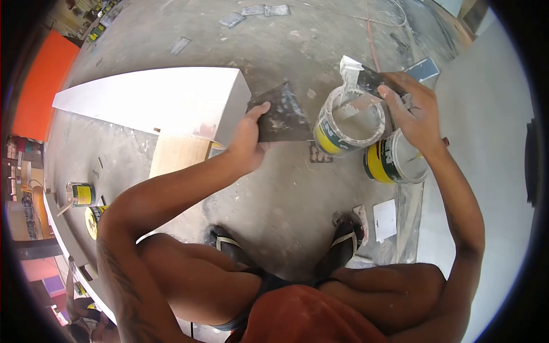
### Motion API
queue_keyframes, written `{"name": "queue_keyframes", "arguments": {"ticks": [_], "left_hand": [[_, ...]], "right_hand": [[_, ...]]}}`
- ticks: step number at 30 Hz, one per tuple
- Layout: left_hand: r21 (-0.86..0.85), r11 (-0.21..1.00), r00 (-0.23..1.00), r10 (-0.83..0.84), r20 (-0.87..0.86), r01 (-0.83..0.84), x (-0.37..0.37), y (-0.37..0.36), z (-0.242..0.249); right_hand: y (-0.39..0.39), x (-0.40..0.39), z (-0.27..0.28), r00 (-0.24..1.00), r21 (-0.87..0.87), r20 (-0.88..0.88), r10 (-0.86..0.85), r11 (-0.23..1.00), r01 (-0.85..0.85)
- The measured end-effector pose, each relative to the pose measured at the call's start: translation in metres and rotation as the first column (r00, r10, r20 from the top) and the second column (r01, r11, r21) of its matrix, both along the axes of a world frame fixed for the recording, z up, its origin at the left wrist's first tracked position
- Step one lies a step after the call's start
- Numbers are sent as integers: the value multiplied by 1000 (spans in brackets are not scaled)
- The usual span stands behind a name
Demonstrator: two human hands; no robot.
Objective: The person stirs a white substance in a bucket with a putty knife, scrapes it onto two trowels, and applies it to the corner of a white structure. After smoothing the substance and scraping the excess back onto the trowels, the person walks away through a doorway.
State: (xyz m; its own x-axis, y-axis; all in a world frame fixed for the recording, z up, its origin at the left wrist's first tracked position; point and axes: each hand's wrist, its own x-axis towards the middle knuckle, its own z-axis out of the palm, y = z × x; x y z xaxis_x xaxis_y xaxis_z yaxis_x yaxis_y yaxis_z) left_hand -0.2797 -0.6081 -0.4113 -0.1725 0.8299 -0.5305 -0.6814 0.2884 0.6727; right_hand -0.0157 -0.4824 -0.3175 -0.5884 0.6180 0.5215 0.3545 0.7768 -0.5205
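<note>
My left hand (247, 137) is closed on the edge of a dark flat plate (284, 117) with whitish smears on it. My right hand (416, 108) grips a dark putty scraper (372, 79) over an open can (330, 135). White paste (350, 67) clings to the scraper's end and runs down toward the can's mouth. Inside the can is pale paste, and its rim is crusted white. The plate is close to the can's left side. Beside it, below my right hand, a second can (382, 163) with a yellow and dark label leans over.
A long white tapered panel (154, 97) rests on a wooden support (178, 155) at left. More cans (80, 194) stand farther left. A white card (385, 220) lies by my right foot. A pale wall (486, 171) is at right. Another person (88, 320) is at lower left.
</note>
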Motion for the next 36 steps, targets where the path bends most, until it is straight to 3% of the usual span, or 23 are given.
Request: {"name": "queue_keyframes", "arguments": {"ticks": [9,13,15,16,22,30,32,34,36], "left_hand": [[-18,997,997,-71,-16,71,-7,-10,-4],[-40,996,996,-78,-36,77,-8,-9,-9],[-38,996,997,-77,-31,76,-8,-9,-10],[-33,996,997,-78,-26,77,-8,-9,-10],[-24,992,989,-124,85,126,-6,-5,-2],[46,996,972,-87,216,79,16,9,25],[142,989,954,-84,289,44,25,9,44],[187,982,944,-75,320,15,30,9,57],[227,974,934,-63,351,-19,31,7,67]], "right_hand": [[13,5,-59,964,-96,182,192,980,-177],[12,2,-58,971,-97,151,185,980,-172],[11,3,-47,978,-285,137,154,952,-110],[11,2,-43,978,-285,138,155,952,-111],[7,-2,-11,991,-198,42,125,974,-114],[-31,-16,41,997,153,-54,60,987,-51],[-29,-18,38,987,243,-26,160,959,-149],[-27,-23,23,915,339,-33,403,866,-369],[-30,-32,13,897,426,-32,440,818,-386]]}}
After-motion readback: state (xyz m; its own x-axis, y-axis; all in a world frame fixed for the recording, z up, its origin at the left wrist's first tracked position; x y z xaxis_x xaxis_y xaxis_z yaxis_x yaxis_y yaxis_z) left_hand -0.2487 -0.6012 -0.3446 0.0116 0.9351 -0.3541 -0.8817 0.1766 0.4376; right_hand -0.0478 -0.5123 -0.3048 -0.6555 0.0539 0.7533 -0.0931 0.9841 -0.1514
